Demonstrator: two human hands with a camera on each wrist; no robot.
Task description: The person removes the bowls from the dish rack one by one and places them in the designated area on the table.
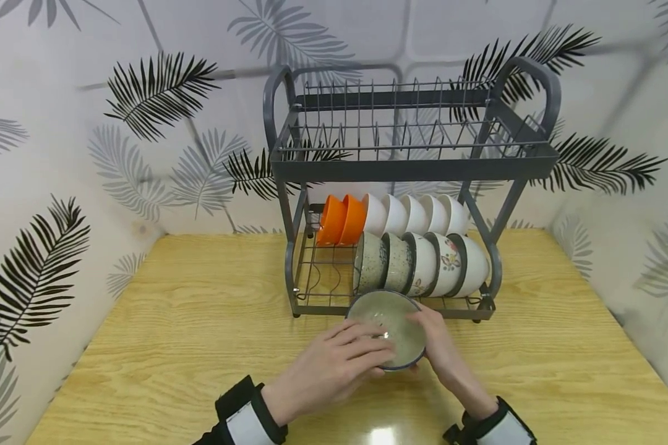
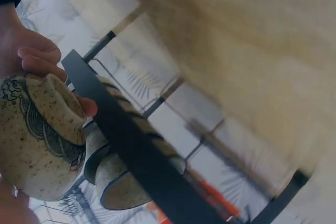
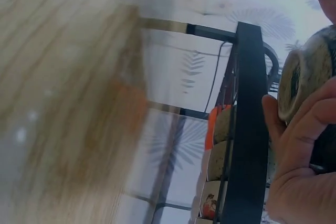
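A speckled bowl (image 1: 392, 309) with a dark blue rim is tilted in front of the rack, its pale inside toward the head camera. My right hand (image 1: 442, 346) grips its right side, the thumb side over the rim. In the right wrist view, the right hand's fingers (image 3: 310, 124) curl by the bowl's foot (image 3: 290, 85). My left hand (image 1: 339, 361) reaches over the bowl's left side, its fingers extended across the opening and blurred at the tips. The left wrist view shows the dark pattern on the bowl's outside (image 2: 31, 156); most of the left hand is cut off there.
A grey two-tier dish rack (image 1: 414, 170) stands behind the hands on a wooden table (image 1: 200, 309). On its lower tier, speckled bowls (image 1: 372, 262) and white bowls (image 1: 473, 266) line the front, with orange bowls (image 1: 332, 222) and several white ones behind. Leaf-patterned covering (image 1: 161, 93) backs the table.
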